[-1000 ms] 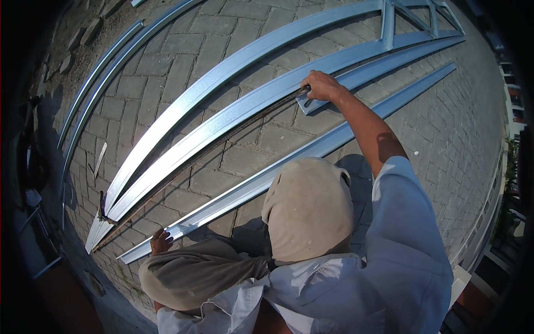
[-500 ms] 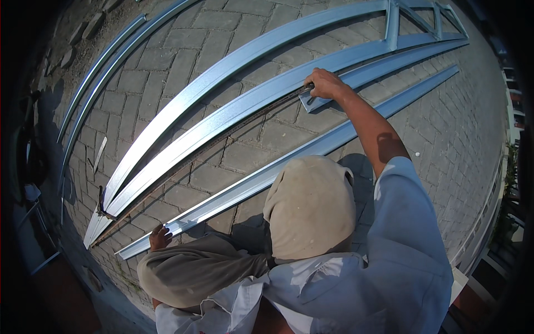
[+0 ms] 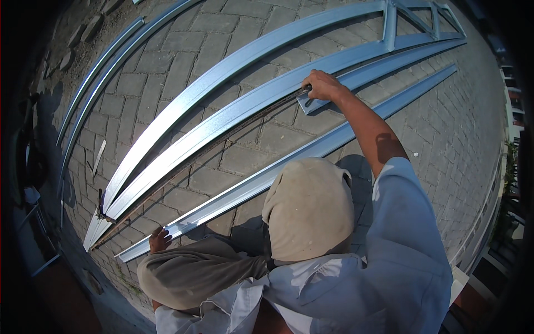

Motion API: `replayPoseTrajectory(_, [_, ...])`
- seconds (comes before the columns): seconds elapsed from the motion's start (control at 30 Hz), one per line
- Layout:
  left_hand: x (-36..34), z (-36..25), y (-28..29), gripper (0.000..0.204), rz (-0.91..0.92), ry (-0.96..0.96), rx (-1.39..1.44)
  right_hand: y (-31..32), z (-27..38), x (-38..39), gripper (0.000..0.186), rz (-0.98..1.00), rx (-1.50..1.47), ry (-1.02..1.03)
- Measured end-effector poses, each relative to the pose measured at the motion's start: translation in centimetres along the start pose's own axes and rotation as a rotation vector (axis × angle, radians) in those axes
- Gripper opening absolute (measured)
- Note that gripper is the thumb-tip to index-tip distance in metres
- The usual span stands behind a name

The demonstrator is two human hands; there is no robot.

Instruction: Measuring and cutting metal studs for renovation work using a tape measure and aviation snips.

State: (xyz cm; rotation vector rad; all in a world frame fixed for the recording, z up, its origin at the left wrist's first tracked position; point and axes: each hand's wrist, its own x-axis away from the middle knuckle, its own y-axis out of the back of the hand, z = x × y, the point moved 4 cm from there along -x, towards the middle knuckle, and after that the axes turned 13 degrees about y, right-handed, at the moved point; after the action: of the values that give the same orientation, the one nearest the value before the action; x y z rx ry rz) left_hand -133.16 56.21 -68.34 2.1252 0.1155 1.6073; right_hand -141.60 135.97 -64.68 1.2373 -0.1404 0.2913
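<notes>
My right hand (image 3: 324, 86) reaches forward, its fingers closed on a small dark object (image 3: 306, 89) that is mostly hidden. It is over the slotted near end of a short metal channel (image 3: 356, 79). A thin brown strip (image 3: 183, 170) runs from near that hand along a long silvery channel (image 3: 222, 123) to its lower left tip. On the left, my left hand (image 3: 160, 239) has its fingers bent at the edge of the nearest channel (image 3: 245, 197); its grip is partly hidden behind my knee.
A curved-looking upper channel (image 3: 189, 94) meets the long one at lower left, beside a dark bent piece (image 3: 102, 207). Cross braces (image 3: 390, 25) join them at far right. More channels (image 3: 92, 117) and stones (image 3: 92, 26) lie at left on grey paving (image 3: 423, 119).
Almost nothing differs. My right hand has shifted very slightly left, and slightly more of the dark object shows. My left hand stays at the nearest channel.
</notes>
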Motion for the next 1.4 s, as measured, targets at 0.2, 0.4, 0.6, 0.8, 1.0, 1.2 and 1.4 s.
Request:
replayPoseTrajectory(0.2, [-0.2, 0.1, 0.1, 0.058, 0.012, 0.005, -0.012, 0.1, 0.1, 0.0, 0.035, 0.038, -0.020, -0.030])
replayPoseTrajectory(0.4, [-0.7, 0.4, 0.2, 0.058, 0.016, 0.007, -0.012, 0.3, 0.3, 0.1, 0.034, 0.025, -0.019, -0.015])
replayPoseTrajectory(0.6, [-0.8, 0.4, 0.2, 0.057, 0.013, 0.003, -0.002, 0.1, 0.2, 0.1, 0.037, 0.044, -0.036, -0.051])
replayPoseTrajectory(0.8, [-1.0, 0.7, 0.3, 0.055, 0.008, 0.007, 0.057, -0.3, 0.0, 0.0, 0.036, 0.047, -0.052, -0.033])
replayPoseTrajectory(1.0, [0.7, 0.3, 0.7, 0.060, -0.056, -0.110, 0.074, 0.9, 3.6, 0.0, 0.037, 0.055, 0.057, 0.113])
replayPoseTrajectory(1.2, [2.4, 0.1, 0.1, 0.059, 0.082, -0.102, 0.494, 2.7, 4.0, 4.1, 0.033, 0.099, -0.098, 0.117])
replayPoseTrajectory(1.4, [1.4, -1.3, -1.0, 0.056, 0.281, -0.125, 0.913, 1.0, 4.0, 9.0, 0.033, 0.245, -0.204, 0.029])
